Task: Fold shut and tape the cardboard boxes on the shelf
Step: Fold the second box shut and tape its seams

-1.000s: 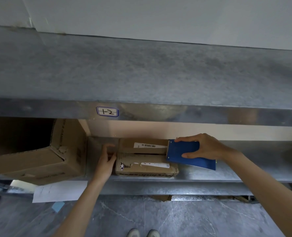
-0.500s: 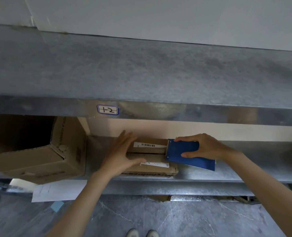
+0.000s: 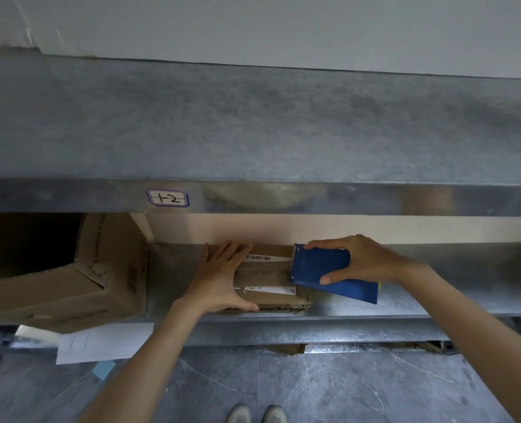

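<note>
Pressing the small cardboard box [image 3: 273,293], centre frame on the shelf [image 3: 375,308], we lay our left hand [image 3: 219,279] flat on its flaps, fingers spread; our right hand [image 3: 366,259] grips the blue tape dispenser [image 3: 320,267] at its right end. Slack pressure could let flaps spring up, wrinkling tape.

**Small box folded shut, dispenser at its right end**

A small flat cardboard box [image 3: 268,296] lies on the metal shelf [image 3: 359,309] with its flaps folded down and two white labels on top. A blue tape dispenser [image 3: 320,265] is tilted over the box's right end. Just to the left, a larger cardboard box [image 3: 70,288] lies on its side, its open mouth dark.
</note>
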